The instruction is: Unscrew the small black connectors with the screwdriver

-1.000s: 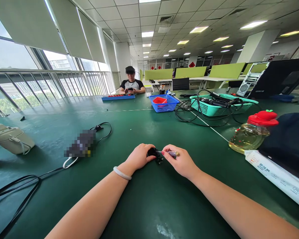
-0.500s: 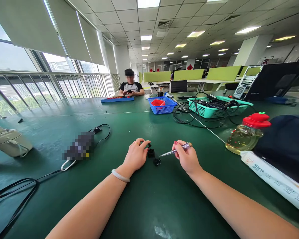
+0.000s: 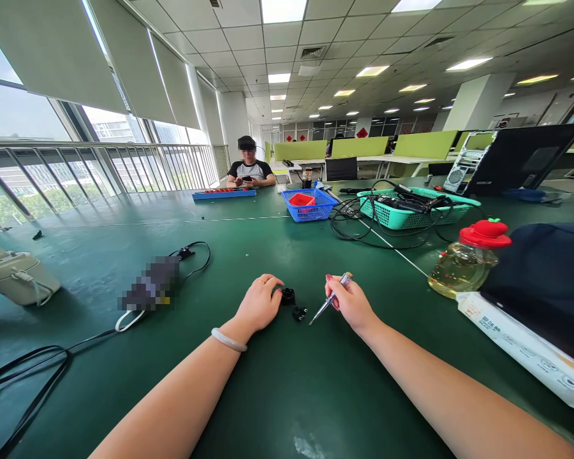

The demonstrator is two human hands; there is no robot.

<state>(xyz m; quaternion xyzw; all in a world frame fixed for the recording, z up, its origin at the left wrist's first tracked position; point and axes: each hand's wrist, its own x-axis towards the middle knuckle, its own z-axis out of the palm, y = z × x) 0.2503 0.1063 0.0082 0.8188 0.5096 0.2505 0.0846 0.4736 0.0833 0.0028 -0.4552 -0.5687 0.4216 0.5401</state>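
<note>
Screwdriver (image 3: 321, 310) tip now sits lower, nearer operator than half a second ago. Right hand (image 3: 353, 305) grips screwdriver pen-fashion, probably for fine tip control; left hand (image 3: 258, 306) apart, hold unclear, finger undersides hidden. Small black part (image 3: 299, 313) lies just left of tip; round black part (image 3: 288, 296) lies beyond, beside left fingertips, presumably within easy reach. Farther, dark items (image 3: 411, 203) in green basket (image 3: 404, 220) too jumbled to identify.
</note>
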